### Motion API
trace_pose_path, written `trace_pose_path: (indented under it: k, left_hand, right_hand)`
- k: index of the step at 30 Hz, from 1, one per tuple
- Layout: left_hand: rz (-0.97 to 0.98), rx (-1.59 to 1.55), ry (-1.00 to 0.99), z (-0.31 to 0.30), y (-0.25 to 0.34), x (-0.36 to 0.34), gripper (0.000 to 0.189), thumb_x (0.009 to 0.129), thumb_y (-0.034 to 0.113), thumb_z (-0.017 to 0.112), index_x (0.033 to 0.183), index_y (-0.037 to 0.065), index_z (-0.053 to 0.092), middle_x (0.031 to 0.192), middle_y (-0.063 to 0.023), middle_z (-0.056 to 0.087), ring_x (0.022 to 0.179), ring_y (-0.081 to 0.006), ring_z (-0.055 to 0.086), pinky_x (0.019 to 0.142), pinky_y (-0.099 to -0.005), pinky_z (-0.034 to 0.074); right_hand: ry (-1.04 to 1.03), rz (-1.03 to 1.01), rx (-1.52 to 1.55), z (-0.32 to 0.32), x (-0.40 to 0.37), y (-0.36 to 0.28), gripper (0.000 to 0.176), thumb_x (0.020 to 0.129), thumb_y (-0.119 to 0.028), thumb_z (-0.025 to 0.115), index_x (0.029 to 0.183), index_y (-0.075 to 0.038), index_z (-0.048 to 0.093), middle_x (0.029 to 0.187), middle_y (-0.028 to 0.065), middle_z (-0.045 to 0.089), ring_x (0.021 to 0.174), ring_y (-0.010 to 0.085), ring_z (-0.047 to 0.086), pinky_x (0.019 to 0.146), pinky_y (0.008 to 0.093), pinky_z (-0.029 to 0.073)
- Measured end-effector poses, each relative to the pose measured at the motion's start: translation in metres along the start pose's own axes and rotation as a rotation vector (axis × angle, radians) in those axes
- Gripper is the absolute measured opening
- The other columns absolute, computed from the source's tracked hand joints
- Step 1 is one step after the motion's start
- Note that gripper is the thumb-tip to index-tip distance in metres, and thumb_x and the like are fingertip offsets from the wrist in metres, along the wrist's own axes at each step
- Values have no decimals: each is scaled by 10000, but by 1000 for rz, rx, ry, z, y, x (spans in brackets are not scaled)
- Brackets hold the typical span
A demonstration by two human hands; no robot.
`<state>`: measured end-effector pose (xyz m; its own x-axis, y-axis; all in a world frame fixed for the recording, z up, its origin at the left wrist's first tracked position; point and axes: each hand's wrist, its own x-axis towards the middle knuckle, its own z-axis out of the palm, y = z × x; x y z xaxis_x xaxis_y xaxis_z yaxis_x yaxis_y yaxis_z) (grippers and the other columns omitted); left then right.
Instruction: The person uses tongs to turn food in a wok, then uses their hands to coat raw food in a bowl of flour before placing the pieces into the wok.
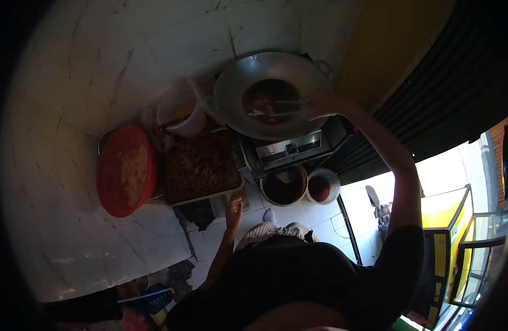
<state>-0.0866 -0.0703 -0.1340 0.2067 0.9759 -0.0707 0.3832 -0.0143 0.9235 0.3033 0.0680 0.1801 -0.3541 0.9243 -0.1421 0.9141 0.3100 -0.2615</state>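
Observation:
My right hand point(320, 105) reaches out over a large metal wok point(232, 88) and is closed on a long metal utensil point(284, 107) whose far end lies in the dark oil point(265, 96). Pale pieces float in the oil. My left hand point(233, 211) hangs lower, just below the front edge of a metal tray point(232, 190) filled with brown fried food. Its fingers are loose and nothing is in it.
The wok sits on a gas stove point(287, 149). A red basin point(108, 182) of pale mixture stands left of the tray, with a white jug point(185, 118) behind. Two buckets point(284, 187) point(323, 187) stand on the tiled floor. A white marble counter point(72, 231) is at the left.

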Motion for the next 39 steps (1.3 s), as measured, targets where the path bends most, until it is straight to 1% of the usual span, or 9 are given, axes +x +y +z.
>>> trace_pose_path:
  k: [5,7,8,10,14,16,24,33,39]
  left_hand:
    - [-6,-216,167,-10,106,46,336,807,262,530,1035,20,486,990,-133,517,908,-213,510,762,-335,414]
    - [30,-219,229,-9,125,64,348,796,259,546,1039,19,482,986,-130,512,907,-204,505,762,-330,413]
    - [46,-206,250,-8,131,72,358,783,259,565,1039,23,484,991,-124,506,907,-203,502,759,-331,414]
    - [58,-194,280,-5,135,83,369,769,259,584,1039,28,486,996,-118,500,906,-201,499,756,-331,416]
    - [29,-166,275,0,138,89,391,724,233,633,1037,44,494,1007,-110,488,912,-204,492,740,-323,414]
    - [40,-158,317,2,142,90,393,715,221,640,1037,49,496,1011,-110,486,917,-207,490,735,-322,413]
    - [22,1,399,5,159,84,561,659,299,679,1095,22,460,1047,-147,489,949,-257,489,754,-369,397]
    - [-1,35,387,5,160,72,523,686,301,653,1102,42,469,1060,-145,481,949,-258,491,760,-369,398]
    - [-18,-34,372,3,160,69,504,693,325,646,1085,51,485,1042,-139,498,945,-243,497,761,-360,401]
  right_hand:
    - [-114,-16,8,7,16,11,547,536,-241,648,1010,10,537,797,176,581,764,275,568,700,337,446]
    - [140,-187,-82,20,19,23,461,540,-221,635,930,16,569,726,175,577,718,280,572,657,346,453]
    - [136,-195,-83,21,22,26,461,540,-221,635,930,16,569,726,175,577,718,280,572,657,346,453]
    - [-75,-138,-78,19,29,21,365,545,-204,622,833,17,585,701,169,574,697,301,570,635,363,458]
    - [33,-229,-134,34,35,19,271,547,-180,617,735,11,579,714,165,579,685,328,565,636,380,461]
    - [61,-153,-212,44,40,17,244,544,-165,623,710,7,570,722,170,576,693,337,562,639,390,463]
    - [123,-21,-164,34,43,26,242,543,-138,629,724,8,562,737,184,565,750,327,562,647,395,460]
    - [129,70,-196,18,48,46,257,530,-132,643,730,8,564,756,189,566,759,330,561,641,379,460]
    - [-76,168,-212,-7,47,53,355,478,-194,683,734,31,581,743,207,572,724,309,574,614,365,460]
